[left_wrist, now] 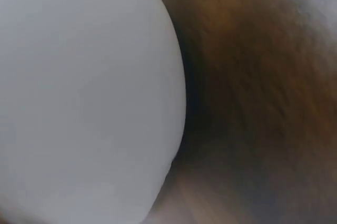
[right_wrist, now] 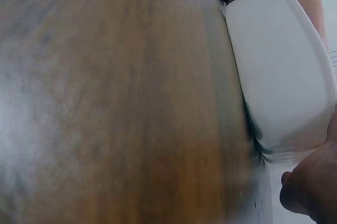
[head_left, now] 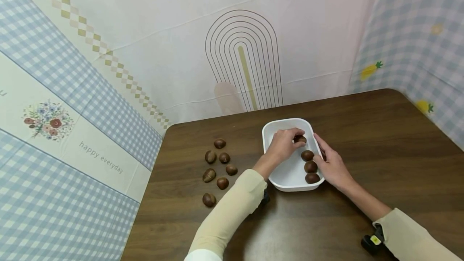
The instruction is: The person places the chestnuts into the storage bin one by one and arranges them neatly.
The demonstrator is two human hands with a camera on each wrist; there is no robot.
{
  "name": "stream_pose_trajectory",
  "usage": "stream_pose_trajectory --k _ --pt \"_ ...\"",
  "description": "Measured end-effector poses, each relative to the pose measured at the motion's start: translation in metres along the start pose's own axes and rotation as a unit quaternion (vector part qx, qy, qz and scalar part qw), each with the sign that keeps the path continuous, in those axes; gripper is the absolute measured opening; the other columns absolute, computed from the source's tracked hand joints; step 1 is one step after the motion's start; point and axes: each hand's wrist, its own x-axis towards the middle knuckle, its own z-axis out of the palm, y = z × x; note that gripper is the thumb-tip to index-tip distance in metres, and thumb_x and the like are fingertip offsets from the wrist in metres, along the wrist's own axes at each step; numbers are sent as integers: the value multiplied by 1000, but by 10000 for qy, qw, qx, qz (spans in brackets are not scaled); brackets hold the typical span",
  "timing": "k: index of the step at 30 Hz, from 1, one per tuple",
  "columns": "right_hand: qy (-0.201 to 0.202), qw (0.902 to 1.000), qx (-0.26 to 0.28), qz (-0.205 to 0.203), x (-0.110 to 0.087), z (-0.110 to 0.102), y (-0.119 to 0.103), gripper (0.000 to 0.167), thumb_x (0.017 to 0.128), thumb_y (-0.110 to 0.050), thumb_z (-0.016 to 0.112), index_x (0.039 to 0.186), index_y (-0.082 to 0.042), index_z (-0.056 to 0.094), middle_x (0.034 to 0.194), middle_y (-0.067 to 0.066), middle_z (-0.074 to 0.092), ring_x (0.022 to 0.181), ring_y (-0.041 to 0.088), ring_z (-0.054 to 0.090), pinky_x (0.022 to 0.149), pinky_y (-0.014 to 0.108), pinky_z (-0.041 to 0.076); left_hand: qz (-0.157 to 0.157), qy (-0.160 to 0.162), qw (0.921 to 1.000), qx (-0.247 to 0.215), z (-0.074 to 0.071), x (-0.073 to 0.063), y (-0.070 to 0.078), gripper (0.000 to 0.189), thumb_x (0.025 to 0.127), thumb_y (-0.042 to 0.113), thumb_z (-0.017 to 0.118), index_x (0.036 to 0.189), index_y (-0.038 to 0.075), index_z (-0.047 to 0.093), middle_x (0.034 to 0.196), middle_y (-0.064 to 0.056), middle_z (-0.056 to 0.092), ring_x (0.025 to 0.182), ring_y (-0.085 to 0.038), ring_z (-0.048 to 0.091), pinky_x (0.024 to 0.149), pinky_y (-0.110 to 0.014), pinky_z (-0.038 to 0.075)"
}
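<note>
A white rectangular tray (head_left: 286, 178) stands on the wooden table. Inside it, my left hand (head_left: 282, 144) pinches a brown chestnut (head_left: 299, 139) near the far right corner. Below that, a short column of chestnuts (head_left: 310, 167) runs along the tray's right side. My right hand (head_left: 334, 166) grips the right rim, thumb over the edge and fingers outside. In the left wrist view the tray wall (left_wrist: 89, 97) fills the left half, and the left hand is hidden. The right wrist view shows the tray's outer side (right_wrist: 284, 66) with part of the right hand (right_wrist: 316, 182).
Several loose chestnuts (head_left: 222, 183) lie scattered on the table (head_left: 174, 216) left of the tray. Patterned cloth (head_left: 166, 63) hangs behind the table and along its sides. A small black device (head_left: 372, 243) is strapped at the right wrist.
</note>
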Motion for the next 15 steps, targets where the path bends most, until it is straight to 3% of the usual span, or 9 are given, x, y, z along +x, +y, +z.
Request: stream_pose_trajectory --k 8,11,15 --pt "40 9999 -156 19 2 0 1 71 105 -1 48 170 -11 22 163 29 38 143 44 45 90 4 35 -236 -275 9993 48 7 3 8 37 97 35 80 131 22 76 124 12 76 115 -4 68 98 -17 49" --pt "55 9997 -222 63 2 0 1 72 104 -1 48 170 -11 23 163 30 38 143 44 45 103 19 43 -232 -282 9993 61 9 4 9 36 97 34 80 131 22 76 122 12 76 113 -3 68 96 -16 49" --pt "87 9996 -271 79 3 0 1 73 103 0 49 170 -12 23 162 30 39 142 44 45 109 51 45 -217 -284 9994 -43 11 4 9 34 97 31 80 129 20 77 121 12 77 109 -1 68 93 -14 49"
